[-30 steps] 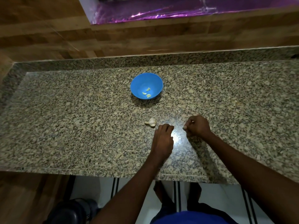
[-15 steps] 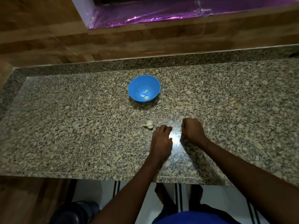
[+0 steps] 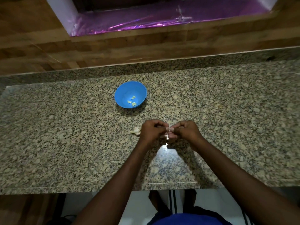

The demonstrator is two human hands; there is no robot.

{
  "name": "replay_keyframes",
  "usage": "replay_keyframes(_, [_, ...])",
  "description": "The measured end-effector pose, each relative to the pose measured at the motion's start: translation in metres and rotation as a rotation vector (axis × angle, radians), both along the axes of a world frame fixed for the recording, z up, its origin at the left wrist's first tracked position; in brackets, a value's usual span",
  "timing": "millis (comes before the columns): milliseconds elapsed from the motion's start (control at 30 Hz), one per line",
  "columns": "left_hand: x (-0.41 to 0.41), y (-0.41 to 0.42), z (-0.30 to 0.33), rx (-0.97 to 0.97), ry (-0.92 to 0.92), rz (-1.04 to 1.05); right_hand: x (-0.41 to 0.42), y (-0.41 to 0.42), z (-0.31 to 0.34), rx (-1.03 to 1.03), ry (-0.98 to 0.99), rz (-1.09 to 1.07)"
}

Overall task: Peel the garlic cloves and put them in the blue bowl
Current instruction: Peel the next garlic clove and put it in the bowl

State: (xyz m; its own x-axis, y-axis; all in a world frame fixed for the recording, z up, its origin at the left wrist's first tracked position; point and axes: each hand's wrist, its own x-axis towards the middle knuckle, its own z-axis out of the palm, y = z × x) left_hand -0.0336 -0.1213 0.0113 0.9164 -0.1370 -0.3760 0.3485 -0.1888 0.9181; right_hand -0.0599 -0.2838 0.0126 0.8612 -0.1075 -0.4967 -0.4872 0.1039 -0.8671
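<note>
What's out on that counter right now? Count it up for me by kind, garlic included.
Blue bowl: 1
Peeled cloves in the bowl: 3
Garlic pieces on the counter beside the left hand: 1 small clump
Clove pinched between both hands, right hand included: 1, mostly hidden
Total: 6

Left hand (image 3: 151,132) (raised) now meets right hand (image 3: 186,131)

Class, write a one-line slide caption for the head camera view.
Both hands, left hand and right hand, pinch a garlic clove above the granite counter, near the blue bowl.
</note>
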Motion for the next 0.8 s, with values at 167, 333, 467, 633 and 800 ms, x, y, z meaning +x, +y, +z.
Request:
replay_keyframes(167, [0.018, -0.006, 0.01, 0.055, 0.022, -0.045, 0.008, -0.008, 0.015, 0.084, 0.012, -0.016])
replay_keyframes(333, [0.02, -0.014, 0.01, -0.053, 0.154, 0.024, 0.011, -0.005, 0.014, -0.616, -0.273, 0.146])
replay_keyframes(467, [0.019, -0.021, 0.005, -0.106, 0.283, 0.133, -0.004, 0.005, 0.012, -0.863, -0.576, 0.171])
replay_keyframes(633, [0.014, -0.026, 0.001, -0.031, 0.142, 0.136, 0.001, 0.001, 0.0, -0.655, -0.366, 0.046])
replay_keyframes(800, [0.008, -0.027, 0.002, 0.335, -0.295, -0.018, 0.02, -0.013, 0.003, 0.023, 0.107, -0.07])
